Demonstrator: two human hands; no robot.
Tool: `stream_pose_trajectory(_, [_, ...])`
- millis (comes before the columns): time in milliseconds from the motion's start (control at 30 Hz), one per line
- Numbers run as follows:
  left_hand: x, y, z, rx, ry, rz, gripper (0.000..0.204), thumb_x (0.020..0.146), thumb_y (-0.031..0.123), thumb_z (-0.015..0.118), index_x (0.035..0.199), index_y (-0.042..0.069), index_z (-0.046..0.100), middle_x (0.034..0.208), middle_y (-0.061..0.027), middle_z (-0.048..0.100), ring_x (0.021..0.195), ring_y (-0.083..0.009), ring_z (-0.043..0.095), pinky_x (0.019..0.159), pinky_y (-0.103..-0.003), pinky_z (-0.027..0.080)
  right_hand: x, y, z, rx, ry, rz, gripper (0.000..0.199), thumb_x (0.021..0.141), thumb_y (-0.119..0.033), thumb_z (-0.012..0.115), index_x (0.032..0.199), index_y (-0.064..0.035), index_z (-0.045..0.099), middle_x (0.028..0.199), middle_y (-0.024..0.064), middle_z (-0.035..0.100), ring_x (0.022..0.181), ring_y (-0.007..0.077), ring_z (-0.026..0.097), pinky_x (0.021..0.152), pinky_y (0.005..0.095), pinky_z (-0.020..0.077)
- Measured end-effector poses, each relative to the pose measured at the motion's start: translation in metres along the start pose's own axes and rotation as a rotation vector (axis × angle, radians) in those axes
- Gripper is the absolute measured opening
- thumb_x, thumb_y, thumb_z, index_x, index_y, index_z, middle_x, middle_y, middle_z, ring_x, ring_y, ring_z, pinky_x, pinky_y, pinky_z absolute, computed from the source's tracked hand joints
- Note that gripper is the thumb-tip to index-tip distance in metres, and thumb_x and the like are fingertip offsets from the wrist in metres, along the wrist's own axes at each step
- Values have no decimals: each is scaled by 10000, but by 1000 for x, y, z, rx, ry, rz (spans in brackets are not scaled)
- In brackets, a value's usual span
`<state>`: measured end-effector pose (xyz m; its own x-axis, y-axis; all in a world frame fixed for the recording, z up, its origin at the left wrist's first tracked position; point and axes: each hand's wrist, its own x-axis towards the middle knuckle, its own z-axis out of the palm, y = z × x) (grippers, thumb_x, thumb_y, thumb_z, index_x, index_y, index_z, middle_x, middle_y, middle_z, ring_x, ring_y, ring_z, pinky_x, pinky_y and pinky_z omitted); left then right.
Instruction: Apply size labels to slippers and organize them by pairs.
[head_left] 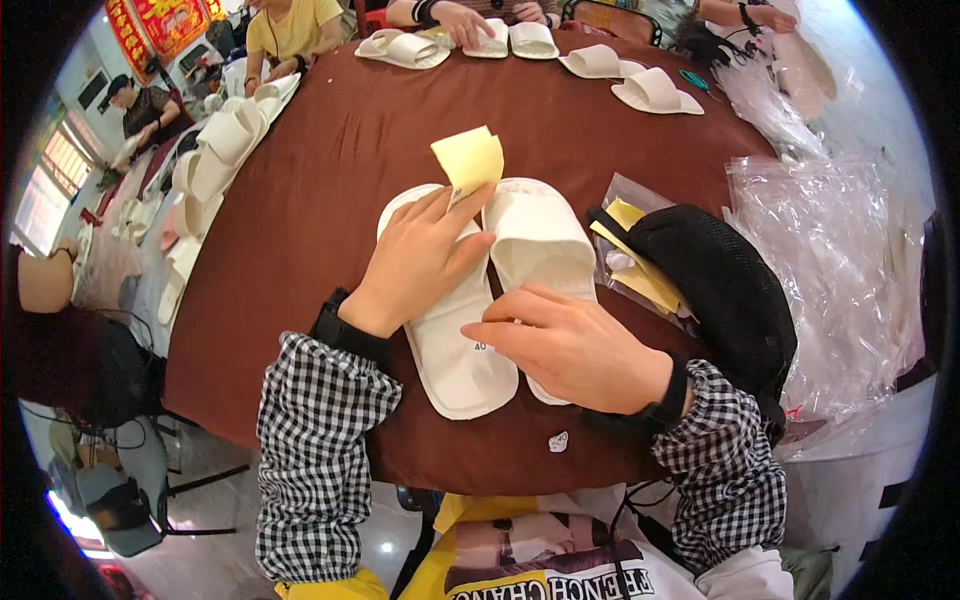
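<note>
A pair of white slippers lies side by side in front of me, the left slipper (460,385) and the right slipper (540,225). My left hand (420,255) rests over the left slipper's strap and grips a small yellow sheet of paper (470,160) that sticks up between its fingers. Over the insoles is my right hand (580,345), fingers bent and slightly apart, its thumb tip just above a small printed size mark (481,347) on the left slipper. Whether the thumb touches the insole, I cannot tell. A small white sticker (558,441) lies near the table edge.
The round table has a brown cloth (300,230). To my right are a black mesh pouch (715,280), a clear bag with yellow papers (640,255) and a heap of clear plastic bags (820,280). More white slippers (655,92) line the far and left edges, where other people sit.
</note>
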<state>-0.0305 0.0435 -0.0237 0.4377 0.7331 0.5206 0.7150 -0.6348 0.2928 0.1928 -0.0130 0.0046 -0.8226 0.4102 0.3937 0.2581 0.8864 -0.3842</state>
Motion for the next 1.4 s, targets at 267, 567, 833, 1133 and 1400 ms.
stream_pose_trajectory(267, [-3, -3, 4, -2, 46, -25, 503, 932, 234, 623, 1407, 104, 521, 1224, -215, 619, 1127, -402, 584, 957, -455, 469, 3, 2, 12, 17, -24, 76, 245, 845, 3, 618, 1085, -22, 656, 1020, 105, 605, 916, 296, 623, 820, 386, 523])
stream_pose_trajectory(567, [-1, -8, 12, -32, 112, 14, 453, 954, 296, 595, 1350, 78, 555, 1166, -210, 637, 1062, -393, 609, 924, -468, 472, 17, -2, 21, 35, 1, 263, 82, 883, -53, 630, 939, -14, 585, 904, 134, 571, 828, 344, 600, 732, 409, 480])
stream_pose_trajectory(833, [-2, -8, 13, -14, 166, 56, 447, 968, 338, 586, 1332, 80, 570, 1119, -205, 651, 1013, -379, 631, 898, -461, 486, 19, -2, 21, -36, -30, 204, 77, 886, -66, 590, 905, -10, 542, 893, 159, 545, 845, 366, 575, 759, 440, 478])
stream_pose_trajectory(1133, [0, -8, 14, -6, 114, 6, 450, 950, 315, 604, 1331, 78, 573, 1097, -208, 653, 989, -379, 633, 872, -447, 496, 16, 2, 24, -170, -57, 114, 112, 852, -52, 580, 934, -18, 511, 911, 142, 534, 895, 335, 561, 790, 422, 462])
stream_pose_trajectory(1400, [1, -4, 9, 27, 83, -11, 479, 939, 273, 609, 1379, 96, 544, 1181, -227, 631, 1084, -395, 605, 933, -447, 485, 11, 1, 7, -26, -28, 152, 129, 866, -25, 612, 945, -21, 510, 917, 138, 535, 887, 341, 565, 780, 410, 460])
